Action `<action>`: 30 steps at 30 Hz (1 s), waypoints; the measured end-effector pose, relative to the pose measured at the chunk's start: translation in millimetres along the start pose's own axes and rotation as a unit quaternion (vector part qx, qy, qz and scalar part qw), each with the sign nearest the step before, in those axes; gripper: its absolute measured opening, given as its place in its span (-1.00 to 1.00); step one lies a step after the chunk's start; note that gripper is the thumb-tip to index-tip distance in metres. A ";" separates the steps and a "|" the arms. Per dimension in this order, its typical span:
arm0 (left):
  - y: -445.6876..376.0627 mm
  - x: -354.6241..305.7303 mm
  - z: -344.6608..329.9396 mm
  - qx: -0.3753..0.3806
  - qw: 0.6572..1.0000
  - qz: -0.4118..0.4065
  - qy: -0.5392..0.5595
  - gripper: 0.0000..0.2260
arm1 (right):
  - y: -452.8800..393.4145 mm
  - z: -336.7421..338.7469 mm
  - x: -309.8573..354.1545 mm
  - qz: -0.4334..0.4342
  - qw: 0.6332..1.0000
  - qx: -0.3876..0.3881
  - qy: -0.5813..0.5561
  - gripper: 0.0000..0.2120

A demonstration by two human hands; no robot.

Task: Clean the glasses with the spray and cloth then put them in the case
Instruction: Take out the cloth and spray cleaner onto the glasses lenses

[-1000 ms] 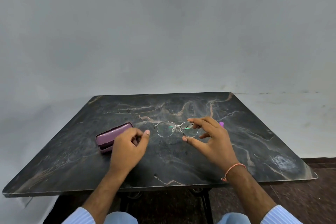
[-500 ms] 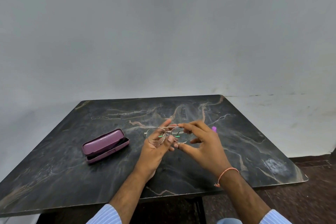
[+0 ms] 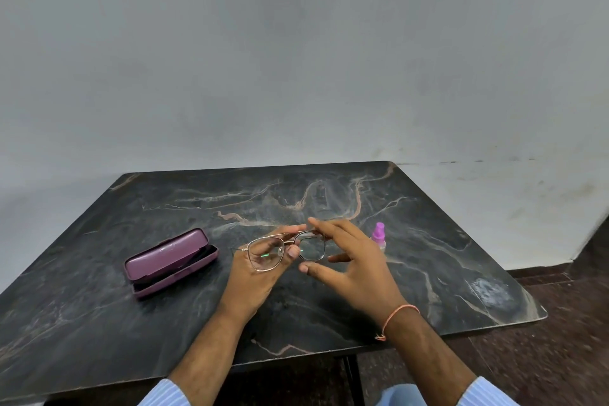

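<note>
Thin metal-framed glasses (image 3: 286, 250) are held above the middle of the dark marble table (image 3: 197, 323). My left hand (image 3: 260, 273) pinches them at the bridge, thumb in front and fingers behind the left lens. My right hand (image 3: 349, 260) touches the top of the right lens rim with its fingertips, its thumb free below the lens. A purple glasses case (image 3: 169, 260) lies open a crack on the table to the left. A small spray bottle with a pink cap (image 3: 378, 236) stands just behind my right hand. I see no cloth.
A grey wall stands right behind the table's far edge. The table's right edge drops to a dark reddish floor (image 3: 560, 356). A table leg (image 3: 354, 379) shows under the near edge, and light blue sleeves (image 3: 161, 395) cover my forearms' ends.
My left hand left the case and took the glasses at the bridge. The glasses rose off the table between both hands. The spray bottle has come into fuller view behind my right hand.
</note>
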State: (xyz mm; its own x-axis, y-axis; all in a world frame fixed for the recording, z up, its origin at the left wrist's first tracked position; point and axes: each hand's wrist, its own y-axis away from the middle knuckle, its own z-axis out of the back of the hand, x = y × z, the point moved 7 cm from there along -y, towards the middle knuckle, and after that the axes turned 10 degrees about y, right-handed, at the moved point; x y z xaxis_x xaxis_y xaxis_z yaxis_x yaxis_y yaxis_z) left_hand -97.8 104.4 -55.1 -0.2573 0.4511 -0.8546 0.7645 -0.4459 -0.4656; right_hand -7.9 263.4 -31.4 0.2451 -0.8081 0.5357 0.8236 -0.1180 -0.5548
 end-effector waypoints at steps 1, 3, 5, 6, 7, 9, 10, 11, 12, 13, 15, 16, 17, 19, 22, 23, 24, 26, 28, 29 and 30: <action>-0.4 1.1 1.5 -0.004 1.000 -0.004 -0.001 -0.70 | 3.3 1.4 -0.4 -0.001 1.000 -0.001 0.014 -0.23; -2.2 3.0 5.6 -0.026 1.000 -0.009 0.016 -0.71 | 12.9 9.8 -4.0 -0.013 0.997 -0.038 0.070 -0.21; -4.9 2.0 7.7 -0.051 0.998 -0.013 0.034 -0.72 | 25.5 27.9 -9.7 -0.035 0.977 -0.144 0.153 -0.30; -6.7 1.7 7.7 -0.061 0.997 -0.013 0.037 -0.75 | 32.2 37.0 -15.3 -0.057 0.961 -0.198 0.184 -0.33; -9.2 1.8 7.3 -0.068 0.997 -0.014 0.036 -0.79 | 37.6 42.9 -22.1 -0.086 0.948 -0.233 0.198 -0.33; -15.6 2.1 6.9 -0.079 0.996 -0.016 0.023 -0.84 | 42.9 44.0 -35.5 -0.137 0.943 -0.239 0.187 -0.29; -19.4 2.3 6.9 -0.082 0.996 -0.017 0.015 -0.83 | 43.5 40.4 -41.2 -0.153 0.946 -0.223 0.180 -0.26; -23.3 3.0 7.8 -0.085 0.996 -0.018 0.006 -0.81 | 44.0 35.9 -46.7 -0.166 0.948 -0.203 0.179 -0.24; -26.8 3.6 7.7 -0.086 0.996 -0.017 0.000 -0.80 | 44.3 32.6 -51.2 -0.177 0.949 -0.187 0.182 -0.24; -29.8 4.8 8.4 -0.085 0.996 -0.016 -0.005 -0.79 | 44.4 31.0 -54.8 -0.185 0.948 -0.181 0.185 -0.24; -33.1 7.6 9.6 -0.082 0.996 -0.014 -0.006 -0.78 | 43.1 28.2 -61.3 -0.195 0.946 -0.171 0.193 -0.28; -33.5 8.6 10.5 -0.084 0.996 -0.014 -0.004 -0.77 | 42.2 25.8 -64.3 -0.199 0.947 -0.160 0.196 -0.31; -33.6 9.4 11.6 -0.087 0.996 -0.014 0.001 -0.78 | 41.4 23.0 -66.6 -0.203 0.948 -0.148 0.198 -0.33; -34.4 12.4 14.2 -0.094 0.996 -0.007 0.012 -0.83 | 40.4 19.7 -70.3 -0.214 0.948 -0.132 0.194 -0.38; -33.7 13.3 14.3 -0.097 0.995 0.000 0.009 -0.80 | 37.7 17.9 -65.8 -0.198 0.955 -0.128 0.178 -0.39; -33.3 13.4 13.9 -0.095 0.995 0.002 0.011 -0.78 | 36.5 17.1 -60.2 -0.185 0.960 -0.127 0.166 -0.39; -33.4 14.0 13.3 -0.092 0.996 0.003 0.016 -0.77 | 35.7 15.5 -55.1 -0.172 0.966 -0.122 0.152 -0.39; -33.9 15.8 13.5 -0.081 0.996 0.002 0.026 -0.77 | 34.6 10.2 -44.2 -0.148 0.977 -0.103 0.115 -0.41; -34.1 16.8 12.2 -0.065 0.997 -0.002 0.037 -0.78 | 32.4 4.2 -28.0 -0.119 0.986 -0.089 0.071 -0.43; -34.2 16.6 10.5 -0.056 0.998 -0.003 0.041 -0.78 | 30.9 1.9 -18.8 -0.104 0.989 -0.087 0.055 -0.44; -34.4 16.9 9.4 -0.050 0.998 -0.003 0.043 -0.78 | 28.3 -0.5 -9.6 -0.091 0.991 -0.086 0.046 -0.44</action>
State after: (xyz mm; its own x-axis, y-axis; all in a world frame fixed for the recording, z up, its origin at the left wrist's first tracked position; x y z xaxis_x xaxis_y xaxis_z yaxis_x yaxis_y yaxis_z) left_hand -134.1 120.1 -55.7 -0.2130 0.5208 -0.8267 0.8198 -0.3651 -0.4412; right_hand 12.8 267.5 -52.6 0.0467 -0.8127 0.5808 0.7487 -0.3565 -0.5590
